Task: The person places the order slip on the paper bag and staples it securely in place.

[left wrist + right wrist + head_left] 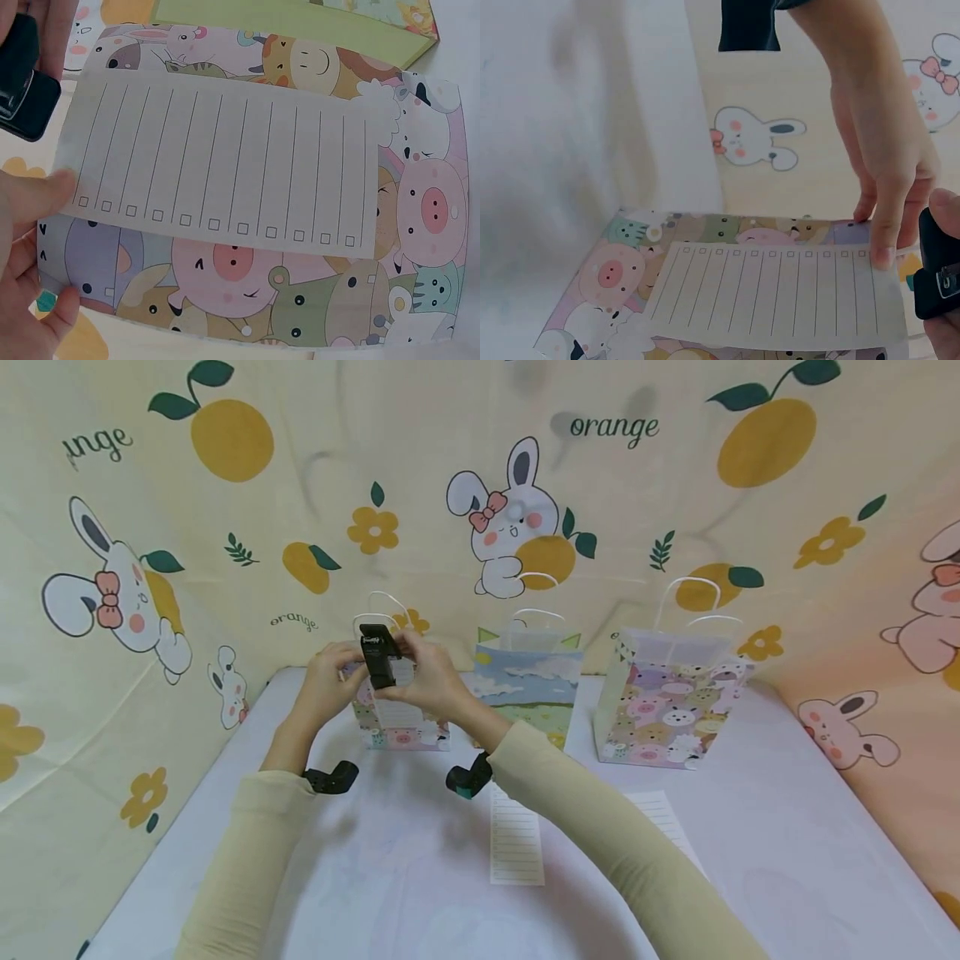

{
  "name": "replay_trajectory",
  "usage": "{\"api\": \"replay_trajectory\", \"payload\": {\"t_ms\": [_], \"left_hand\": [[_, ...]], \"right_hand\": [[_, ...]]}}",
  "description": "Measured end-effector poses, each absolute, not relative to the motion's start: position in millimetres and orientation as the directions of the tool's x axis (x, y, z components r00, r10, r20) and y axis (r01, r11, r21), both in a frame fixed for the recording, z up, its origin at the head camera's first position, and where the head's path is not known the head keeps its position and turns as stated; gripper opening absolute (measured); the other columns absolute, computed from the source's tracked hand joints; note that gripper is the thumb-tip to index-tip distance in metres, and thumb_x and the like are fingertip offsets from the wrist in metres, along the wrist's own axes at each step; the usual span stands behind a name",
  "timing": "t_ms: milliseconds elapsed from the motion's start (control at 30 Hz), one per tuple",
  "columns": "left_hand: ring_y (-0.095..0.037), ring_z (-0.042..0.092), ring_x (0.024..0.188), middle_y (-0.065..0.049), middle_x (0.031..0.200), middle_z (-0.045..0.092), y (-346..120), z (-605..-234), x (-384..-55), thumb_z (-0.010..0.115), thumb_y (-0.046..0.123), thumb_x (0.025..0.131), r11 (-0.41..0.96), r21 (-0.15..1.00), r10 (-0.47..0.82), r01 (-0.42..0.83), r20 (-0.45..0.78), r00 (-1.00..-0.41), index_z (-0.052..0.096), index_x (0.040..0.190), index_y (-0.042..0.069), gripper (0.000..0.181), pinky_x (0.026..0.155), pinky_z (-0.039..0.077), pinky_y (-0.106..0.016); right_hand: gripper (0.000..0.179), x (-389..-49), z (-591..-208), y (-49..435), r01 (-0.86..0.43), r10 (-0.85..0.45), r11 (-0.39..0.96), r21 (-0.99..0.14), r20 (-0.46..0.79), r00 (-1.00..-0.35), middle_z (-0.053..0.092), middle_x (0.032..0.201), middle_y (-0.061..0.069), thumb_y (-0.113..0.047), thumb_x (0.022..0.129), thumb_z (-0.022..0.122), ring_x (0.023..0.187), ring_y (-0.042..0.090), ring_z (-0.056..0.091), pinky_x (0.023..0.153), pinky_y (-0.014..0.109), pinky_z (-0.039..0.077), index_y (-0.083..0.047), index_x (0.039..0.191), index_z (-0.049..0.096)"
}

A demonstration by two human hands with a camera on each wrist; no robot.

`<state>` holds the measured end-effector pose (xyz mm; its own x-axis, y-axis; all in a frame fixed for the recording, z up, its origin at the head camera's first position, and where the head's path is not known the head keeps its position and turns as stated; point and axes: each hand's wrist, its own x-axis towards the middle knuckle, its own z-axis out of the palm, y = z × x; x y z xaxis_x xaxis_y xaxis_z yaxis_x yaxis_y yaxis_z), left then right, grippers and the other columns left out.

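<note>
A black stapler [378, 657] is gripped in my right hand [431, 675], at the top of the leftmost paper gift bag [408, 740]. Cartoon animals cover this bag, which stands upright on the table. Against its front lies a lined checklist slip [225, 165] with small square boxes. My left hand [330, 681] pinches the slip and the bag's upper edge, thumb on the slip and fingers behind. In the right wrist view the stapler [937, 274] is close beside the slip's top end, near the left hand [889, 165].
A gift bag with a sky-and-meadow print [525, 689] stands in the middle, and another animal-print bag [671, 718] on the right. Two more lined slips lie in front, one near the centre [516, 843] and one partly under the right sleeve [663, 810]. A patterned cloth [420, 435] hangs behind.
</note>
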<state>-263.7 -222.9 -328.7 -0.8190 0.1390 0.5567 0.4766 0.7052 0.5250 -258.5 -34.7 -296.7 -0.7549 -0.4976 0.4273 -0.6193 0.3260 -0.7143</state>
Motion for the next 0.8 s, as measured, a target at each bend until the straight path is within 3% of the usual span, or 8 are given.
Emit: {"api": "replay_trajectory", "payload": {"t_ms": [267,500,800], "left_hand": [[-0.04,0.059,0.109,-0.026,0.108,0.069,-224.4,-329.2,-261.1,0.066,-0.004,0.083,0.71,0.502,0.155,0.495,0.574,-0.804,0.069,0.096,-0.01,0.014,0.101,0.045,-0.051],[-0.037,0.058,0.099,-0.026,0.102,0.069,-225.8,-330.5,-260.4,0.064,-0.005,0.084,0.723,0.491,0.161,0.485,0.563,-0.811,0.069,0.096,-0.011,0.014,0.088,0.047,-0.049],[-0.033,0.057,0.091,-0.023,0.097,0.069,-226.4,-331.8,-260.4,0.066,-0.003,0.084,0.729,0.472,0.177,0.496,0.57,-0.802,0.069,0.093,-0.01,0.012,0.076,0.044,-0.042]], "right_hand": [[0.06,-262.4,-295.1,-40.2,-0.632,-0.511,0.369,-0.681,0.42,-0.75,0.061,0.124,0.016,-0.007,0.073,0.082,0.125,0.028,0.059,0.109,0.03,0.045,0.001,0.122,0.048],[0.063,-265.3,-292.1,-42.6,-0.591,-0.536,0.458,-0.664,0.324,-0.779,0.058,0.129,0.013,-0.012,0.077,0.081,0.126,0.025,0.058,0.11,0.034,0.045,-0.003,0.127,0.044],[0.059,-269.8,-289.7,-42.2,-0.634,-0.58,0.494,-0.595,0.317,-0.75,0.063,0.127,0.014,-0.012,0.076,0.081,0.12,0.025,0.061,0.105,0.037,0.048,-0.002,0.121,0.046]]}}
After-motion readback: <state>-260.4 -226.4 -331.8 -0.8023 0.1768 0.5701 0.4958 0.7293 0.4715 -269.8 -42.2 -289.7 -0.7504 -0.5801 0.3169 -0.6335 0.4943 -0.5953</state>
